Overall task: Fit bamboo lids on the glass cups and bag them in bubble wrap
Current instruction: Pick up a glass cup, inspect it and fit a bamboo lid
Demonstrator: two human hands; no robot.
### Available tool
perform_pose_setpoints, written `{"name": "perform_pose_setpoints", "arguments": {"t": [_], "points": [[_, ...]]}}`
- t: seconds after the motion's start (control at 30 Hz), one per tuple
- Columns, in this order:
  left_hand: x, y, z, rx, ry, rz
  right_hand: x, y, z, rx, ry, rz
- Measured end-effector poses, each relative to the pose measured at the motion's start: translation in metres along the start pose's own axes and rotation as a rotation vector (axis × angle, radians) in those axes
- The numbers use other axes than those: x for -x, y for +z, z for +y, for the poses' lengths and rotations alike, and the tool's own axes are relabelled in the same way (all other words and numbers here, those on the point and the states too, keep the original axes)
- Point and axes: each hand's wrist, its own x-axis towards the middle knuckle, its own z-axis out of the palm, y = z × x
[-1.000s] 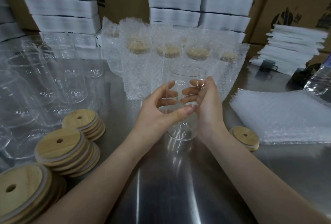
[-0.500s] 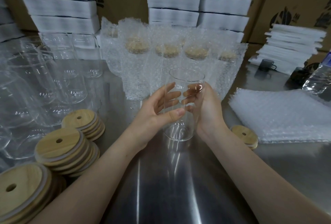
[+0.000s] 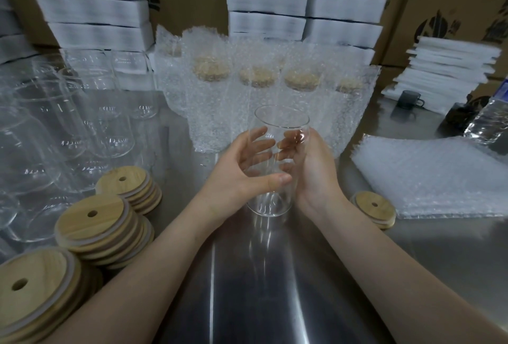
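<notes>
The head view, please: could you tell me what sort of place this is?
Most likely a packing station in a warehouse or workshop: printed cardboard cartons stand behind, bagged cups in bubble wrap line the steel table, and stacks of bamboo lids lie beside bare glass cups.

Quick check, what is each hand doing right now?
Left hand: holding the glass cup, fingers behind it, thumb across the front.
Right hand: holding the same glass cup, fingers curled round its far side.
</notes>
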Motion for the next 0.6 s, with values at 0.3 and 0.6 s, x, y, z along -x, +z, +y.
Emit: {"name": "perform_pose_setpoints", "arguments": {"t": [0.3,0.6], "points": [[-0.001,-0.002,-0.002,0.012,0.028,0.115,0.002,-0.001,-0.011,0.307,-0.094,-0.003],[-0.001,-0.004,0.000,0.038,0.084,0.157,0.006,-0.001,-0.017,0.255,-0.075,-0.277]]}}
